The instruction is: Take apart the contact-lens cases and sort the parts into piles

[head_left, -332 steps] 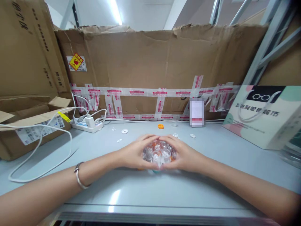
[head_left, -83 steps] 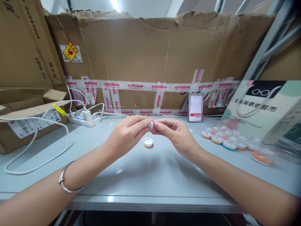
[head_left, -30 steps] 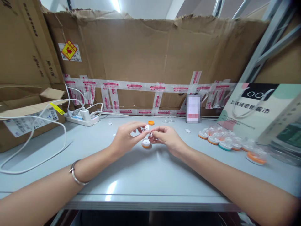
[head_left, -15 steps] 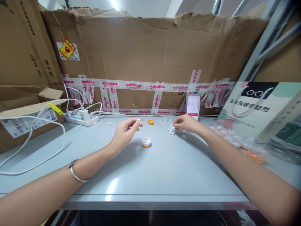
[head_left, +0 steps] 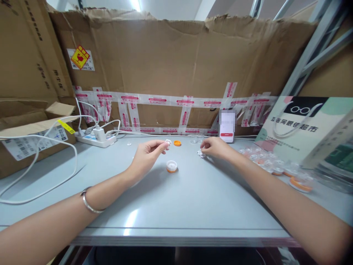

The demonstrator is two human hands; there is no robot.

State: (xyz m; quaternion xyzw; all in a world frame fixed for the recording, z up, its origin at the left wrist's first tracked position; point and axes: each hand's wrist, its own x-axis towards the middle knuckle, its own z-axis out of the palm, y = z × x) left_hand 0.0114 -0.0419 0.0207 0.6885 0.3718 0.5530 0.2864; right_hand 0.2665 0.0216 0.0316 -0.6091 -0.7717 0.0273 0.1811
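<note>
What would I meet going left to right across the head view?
Open brown cardboard box, white plastic power strip, left hand, small round white-and-orange plastic container, right hand, cream printed paper bag.

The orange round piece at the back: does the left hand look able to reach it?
Probably yes: the orange round piece lies just right of the left hand, with nothing visible blocking it. However, the hand pinches a small white piece, which may hinder gripping.

A ceiling light (head_left: 135,4) shines overhead, glare streaks the desk (head_left: 193,206), and the upper-right corner is dark.
</note>
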